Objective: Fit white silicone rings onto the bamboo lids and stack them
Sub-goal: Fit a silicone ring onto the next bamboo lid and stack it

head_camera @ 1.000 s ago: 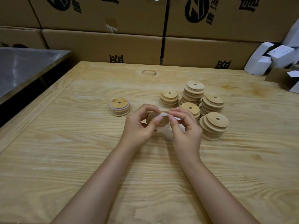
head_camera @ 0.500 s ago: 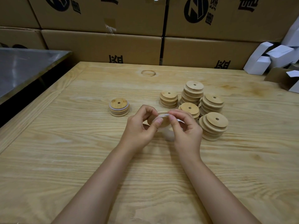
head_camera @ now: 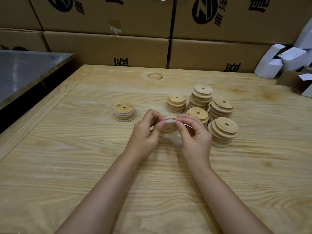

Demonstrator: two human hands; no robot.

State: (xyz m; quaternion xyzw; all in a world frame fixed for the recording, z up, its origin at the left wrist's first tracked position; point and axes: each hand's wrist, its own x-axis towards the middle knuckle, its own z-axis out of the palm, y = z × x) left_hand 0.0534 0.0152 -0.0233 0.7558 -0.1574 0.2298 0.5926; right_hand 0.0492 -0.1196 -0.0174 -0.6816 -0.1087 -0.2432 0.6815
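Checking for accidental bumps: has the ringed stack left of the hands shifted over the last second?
No. The ringed stack keeps the same place, below and left of the round knot mark in the wood.

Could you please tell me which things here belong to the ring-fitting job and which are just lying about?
In the job: held lid, silicone ring, finished stack, bare lid stacks.
Lying about: cardboard boxes, white cartons, metal table.

A stockroom or packing workshop: brown cardboard cartons [head_camera: 108, 49] with black printed logos stand stacked behind the far edge of the pale wooden counter [head_camera: 76, 166], small white paperboard boxes [head_camera: 270, 66] pile off its far right corner, a grey steel-topped table [head_camera: 25, 73] flanks its left edge, and stacks of identical round bamboo lids [head_camera: 202, 96] stand on it.
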